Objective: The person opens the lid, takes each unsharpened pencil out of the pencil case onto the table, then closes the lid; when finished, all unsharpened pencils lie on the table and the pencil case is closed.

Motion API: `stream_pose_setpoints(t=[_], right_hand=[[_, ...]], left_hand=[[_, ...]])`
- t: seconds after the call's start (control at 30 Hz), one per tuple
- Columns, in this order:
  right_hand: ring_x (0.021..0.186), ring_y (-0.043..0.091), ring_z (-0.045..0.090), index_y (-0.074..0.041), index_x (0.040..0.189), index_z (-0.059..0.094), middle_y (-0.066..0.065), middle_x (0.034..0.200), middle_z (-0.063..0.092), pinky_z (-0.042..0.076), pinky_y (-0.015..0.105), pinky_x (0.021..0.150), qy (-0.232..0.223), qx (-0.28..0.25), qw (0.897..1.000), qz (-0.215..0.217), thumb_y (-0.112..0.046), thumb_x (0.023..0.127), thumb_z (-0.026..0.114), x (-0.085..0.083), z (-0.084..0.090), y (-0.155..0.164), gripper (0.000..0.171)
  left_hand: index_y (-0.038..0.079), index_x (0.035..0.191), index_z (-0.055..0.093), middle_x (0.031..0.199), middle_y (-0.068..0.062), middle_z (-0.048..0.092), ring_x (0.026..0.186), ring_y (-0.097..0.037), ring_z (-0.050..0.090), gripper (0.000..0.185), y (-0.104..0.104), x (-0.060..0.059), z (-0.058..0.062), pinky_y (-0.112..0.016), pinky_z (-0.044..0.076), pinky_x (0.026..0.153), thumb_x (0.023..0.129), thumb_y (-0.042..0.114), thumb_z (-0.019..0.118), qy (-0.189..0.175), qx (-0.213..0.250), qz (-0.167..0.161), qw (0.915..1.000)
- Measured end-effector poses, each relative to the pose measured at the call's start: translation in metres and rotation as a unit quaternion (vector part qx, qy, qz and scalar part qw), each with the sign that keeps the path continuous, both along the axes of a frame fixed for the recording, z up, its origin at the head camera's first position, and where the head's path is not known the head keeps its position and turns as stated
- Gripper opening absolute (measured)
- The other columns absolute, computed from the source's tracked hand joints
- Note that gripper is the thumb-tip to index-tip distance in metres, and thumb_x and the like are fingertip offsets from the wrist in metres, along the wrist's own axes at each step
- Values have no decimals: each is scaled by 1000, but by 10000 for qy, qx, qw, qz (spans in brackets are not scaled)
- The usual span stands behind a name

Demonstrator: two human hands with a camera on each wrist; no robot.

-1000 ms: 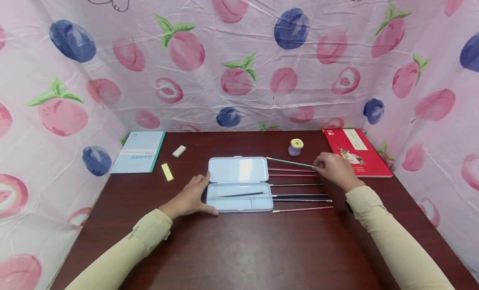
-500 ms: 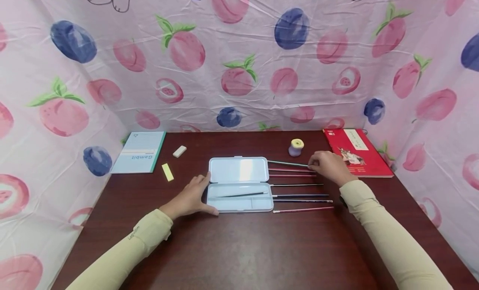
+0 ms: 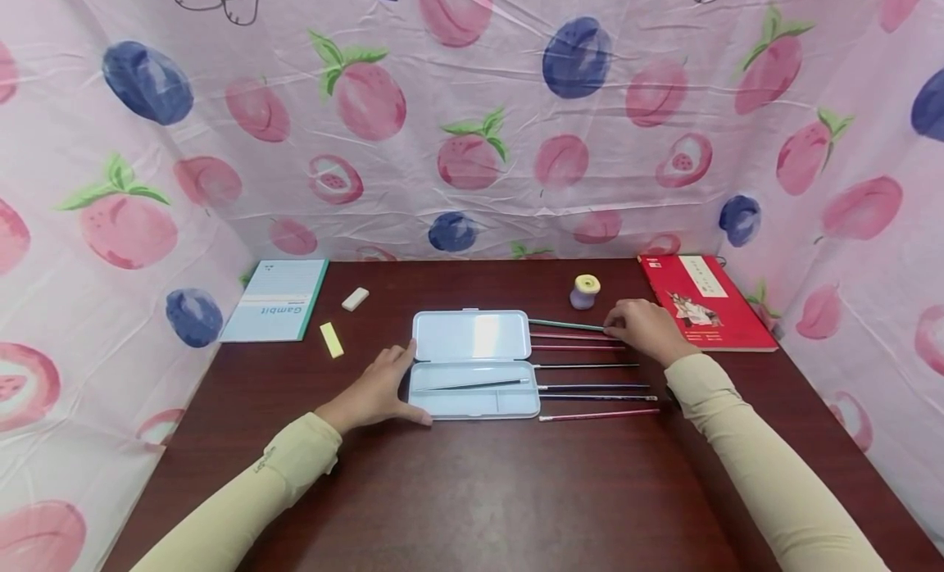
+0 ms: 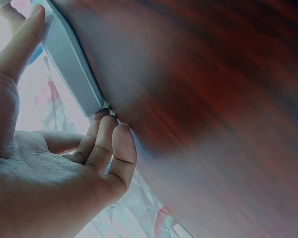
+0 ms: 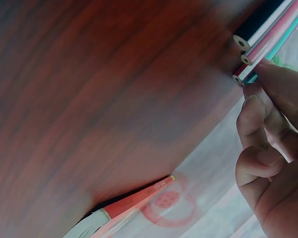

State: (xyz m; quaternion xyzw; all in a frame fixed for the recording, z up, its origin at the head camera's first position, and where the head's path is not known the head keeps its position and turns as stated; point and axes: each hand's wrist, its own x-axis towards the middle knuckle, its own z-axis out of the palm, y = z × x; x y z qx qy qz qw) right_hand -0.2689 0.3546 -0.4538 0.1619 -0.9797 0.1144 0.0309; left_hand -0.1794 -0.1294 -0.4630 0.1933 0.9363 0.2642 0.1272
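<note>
A light-blue pencil case [image 3: 443,401] lies unfolded on the table, a dark pencil [image 3: 475,384] resting in its tray. My left hand [image 3: 374,389] spans the case's left end, thumb at the near corner and fingers against the side; the left wrist view shows the thumb against the case wall. Right of the case, my right hand [image 3: 644,329] pinches the right end of a green pencil [image 3: 564,324] between thumb and fingers. That pencil's other end is at the lid's right edge. Below it several red and dark pencils [image 3: 593,386] lie side by side, roughly parallel.
A light-blue notebook [image 3: 273,301] sits at the back left, near a white eraser [image 3: 356,299] and a yellow block [image 3: 331,340]. A small yellow-and-purple object [image 3: 585,292] stands behind the pencils. At the back right lies a red book [image 3: 704,306]. Patterned cloth surrounds the table.
My right hand has moved slightly left with the green pencil, whose tilt has lessened and whose left end now meets the lid's right edge. My left hand has stayed on the case.
</note>
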Motion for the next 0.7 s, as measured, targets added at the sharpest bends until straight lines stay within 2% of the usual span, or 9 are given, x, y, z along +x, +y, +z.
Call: stream_pose_setpoints(t=[0.2,0.37,0.7], right_hand=[[97,34,74,-7,103,84,11,100,78,60,56,89,62,-101,9999,-27,-16,90,86,5,4,-6,16],[95,33,74,-8,102,85,10,100,78,60,55,86,306,-173,9994,44,-18,89,87,9,7,-19,16],[82,23,69,-8,99,83,10,97,76,61,48,76,752,-421,9960,247,-19,88,88,21,10,-58,16]], left_hand=[[1,170,17,155,-22,46,136,-34,45,137,0,0,0,-54,48,116,71,51,98,-9,-2,-8,10000],[1,170,17,154,-21,47,135,-33,46,138,0,1,1,-54,48,115,71,51,99,-19,22,8,10000],[3,170,17,155,-21,46,137,-33,45,136,2,1,2,-54,48,116,72,52,98,-20,0,40,10000]])
